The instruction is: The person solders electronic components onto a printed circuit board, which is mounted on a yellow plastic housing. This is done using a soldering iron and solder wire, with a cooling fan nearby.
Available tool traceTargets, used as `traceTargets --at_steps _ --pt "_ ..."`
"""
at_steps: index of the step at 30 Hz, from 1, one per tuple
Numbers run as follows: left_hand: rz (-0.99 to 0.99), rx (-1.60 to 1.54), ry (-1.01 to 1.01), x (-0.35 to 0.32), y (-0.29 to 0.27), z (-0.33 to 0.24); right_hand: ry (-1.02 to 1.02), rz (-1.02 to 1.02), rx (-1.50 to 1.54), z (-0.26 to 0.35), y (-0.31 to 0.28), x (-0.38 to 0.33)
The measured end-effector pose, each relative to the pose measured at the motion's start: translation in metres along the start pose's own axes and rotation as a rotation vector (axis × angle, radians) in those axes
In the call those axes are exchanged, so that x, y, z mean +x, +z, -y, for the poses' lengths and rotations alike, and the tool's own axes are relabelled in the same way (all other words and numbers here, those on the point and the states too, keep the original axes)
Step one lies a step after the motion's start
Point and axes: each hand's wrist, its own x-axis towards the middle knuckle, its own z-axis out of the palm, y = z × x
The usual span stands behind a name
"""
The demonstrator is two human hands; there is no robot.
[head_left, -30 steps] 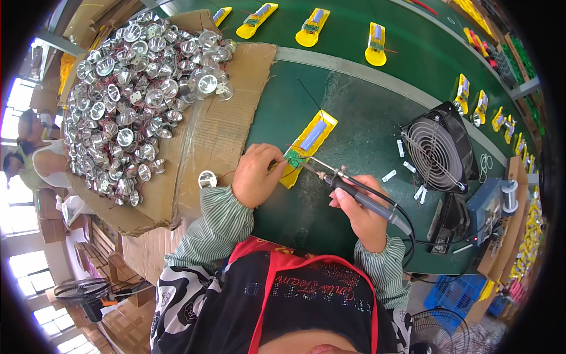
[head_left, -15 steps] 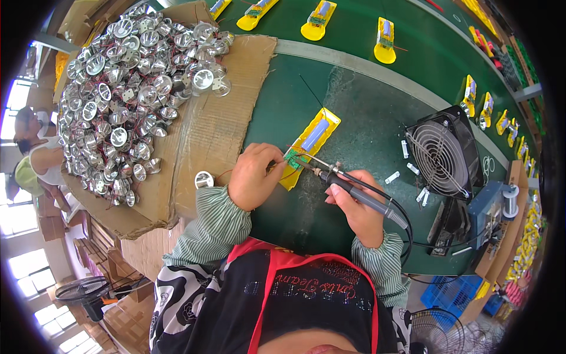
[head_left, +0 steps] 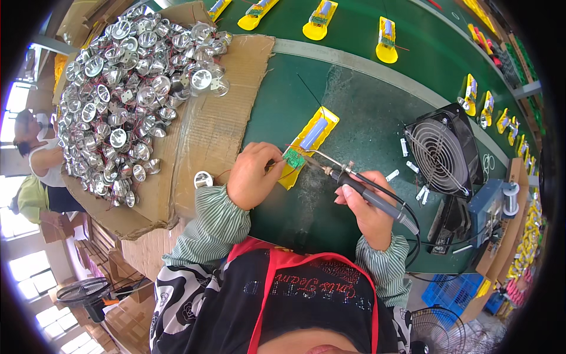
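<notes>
A yellow plastic casing [head_left: 329, 125] with a blue cylindrical battery [head_left: 313, 134] and a green circuit board [head_left: 293, 158] lies tilted on the dark green bench in front of me. At the board's left edge my left hand [head_left: 254, 177] pinches what looks like a thin wire; its fingertips partly hide it. A wire from a silver reflector cup [head_left: 203, 179] runs under this hand. My right hand [head_left: 368, 203] grips a grey soldering iron [head_left: 377, 200] with a curved metal solder-feed tube. The iron's tip points at the board, slightly right of it.
A heap of silver reflector cups [head_left: 118, 106] rests on cardboard [head_left: 206, 130] at left. Right of me stand a black fan [head_left: 439, 153], small white parts [head_left: 392, 175], a blue soldering station [head_left: 486, 206] and a solder spool [head_left: 510, 199]. Beyond, yellow casings [head_left: 387, 50] line a green belt.
My right hand and the soldering iron have shifted right, drawing the tip back from the board. My left hand has hardly moved. People at far left have changed posture.
</notes>
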Motion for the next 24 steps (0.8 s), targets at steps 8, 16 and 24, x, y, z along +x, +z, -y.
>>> traceTargets --at_steps 8,16,24 --pt "-0.008 -0.013 0.002 -0.002 0.001 -0.002 0.053 -0.007 0.02 0.0 -0.003 -0.01" --pt "0.02 0.072 0.045 -0.003 0.004 -0.004 0.034 0.03 -0.003 -0.007 0.001 -0.005" --pt "0.059 0.074 0.033 -0.001 0.0 -0.007 0.033 0.039 -0.023 -0.012 0.004 -0.002"
